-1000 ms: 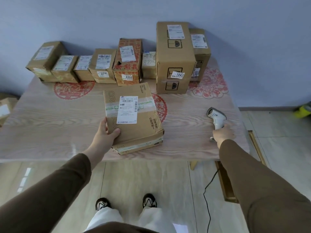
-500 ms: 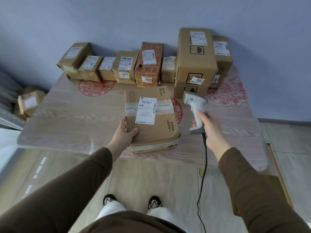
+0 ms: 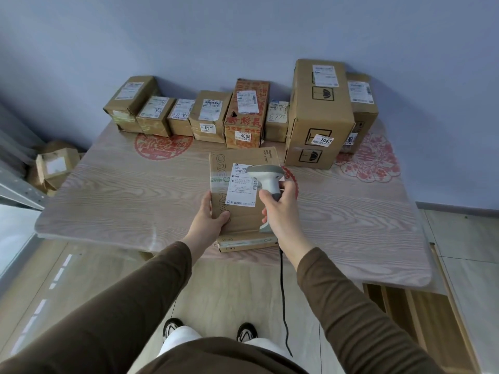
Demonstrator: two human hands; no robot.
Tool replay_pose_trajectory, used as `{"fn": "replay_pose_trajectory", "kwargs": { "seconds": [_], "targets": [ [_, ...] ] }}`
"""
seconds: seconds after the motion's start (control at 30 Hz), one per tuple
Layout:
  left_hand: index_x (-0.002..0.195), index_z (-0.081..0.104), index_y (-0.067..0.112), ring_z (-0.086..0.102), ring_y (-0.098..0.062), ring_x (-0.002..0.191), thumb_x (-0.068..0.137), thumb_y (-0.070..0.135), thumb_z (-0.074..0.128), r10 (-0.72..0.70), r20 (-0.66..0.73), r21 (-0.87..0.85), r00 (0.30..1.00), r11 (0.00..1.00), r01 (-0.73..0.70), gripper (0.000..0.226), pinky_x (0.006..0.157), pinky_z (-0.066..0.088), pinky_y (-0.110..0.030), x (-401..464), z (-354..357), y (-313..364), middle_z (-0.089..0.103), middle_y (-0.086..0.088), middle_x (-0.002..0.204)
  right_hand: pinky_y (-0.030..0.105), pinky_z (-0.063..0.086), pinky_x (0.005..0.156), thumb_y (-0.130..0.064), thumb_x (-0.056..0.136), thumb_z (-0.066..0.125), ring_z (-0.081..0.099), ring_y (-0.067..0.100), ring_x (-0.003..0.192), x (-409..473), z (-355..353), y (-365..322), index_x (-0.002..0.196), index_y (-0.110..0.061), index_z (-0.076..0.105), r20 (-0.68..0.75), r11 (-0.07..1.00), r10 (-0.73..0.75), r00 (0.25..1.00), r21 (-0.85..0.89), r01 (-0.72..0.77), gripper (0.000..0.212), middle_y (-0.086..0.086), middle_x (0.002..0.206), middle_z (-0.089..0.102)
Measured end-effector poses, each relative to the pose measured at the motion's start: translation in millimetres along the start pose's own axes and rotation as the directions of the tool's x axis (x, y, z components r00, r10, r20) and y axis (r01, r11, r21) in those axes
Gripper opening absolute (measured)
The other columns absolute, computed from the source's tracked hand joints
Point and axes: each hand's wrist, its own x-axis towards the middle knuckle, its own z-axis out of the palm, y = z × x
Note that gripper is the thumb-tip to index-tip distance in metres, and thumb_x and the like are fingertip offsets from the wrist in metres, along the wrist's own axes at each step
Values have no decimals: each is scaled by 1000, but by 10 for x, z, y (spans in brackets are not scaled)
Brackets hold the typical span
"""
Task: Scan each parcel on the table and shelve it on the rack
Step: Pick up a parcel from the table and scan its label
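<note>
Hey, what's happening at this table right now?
A person is scanning parcels. Their left hand holds a flat cardboard parcel tilted up near the front edge of the table, while the right hand grips a handheld scanner over its label. More parcels stand in a row against the wall.

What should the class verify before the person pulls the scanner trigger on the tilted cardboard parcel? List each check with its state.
1. Left hand grips the tilted brown cardboard parcel: ok.
2. Right hand holds the white corded handheld scanner: ok.
3. Scanner head over the white shipping label: ok.
4. Barcode fully unobstructed: cannot tell, the scanner covers part.
5. Parcel's lower edge rests on the pale wood-grain table: ok.
</note>
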Motion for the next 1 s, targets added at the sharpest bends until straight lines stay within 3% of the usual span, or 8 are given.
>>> {"fn": "replay_pose_trajectory", "kwargs": {
  "seconds": [0.43, 1.0],
  "targets": [
    [163, 18, 30, 58, -21, 125, 100, 21, 65, 24, 2, 51, 1000, 998, -24, 79, 109, 49, -46, 15, 0, -8, 53, 7, 137, 29, 48, 47, -15, 103, 59, 49, 5, 49, 25, 25, -36, 119, -15, 41, -5, 1000, 11, 1000, -22, -11, 24, 1, 84, 55],
    [164, 16, 31, 57, -20, 127, 100, 22, 65, 20, 8, 52, 1000, 998, -20, 81, 110, 49, -46, 23, -10, -33, 52, 6, 140, 28, 52, 50, -19, 102, 63, 56, 9, 58, 22, -136, 24, 122, -15, 47, -4, 1000, 1, 1000, -10, -1, 26, 1, 91, 60]
  ]
}}
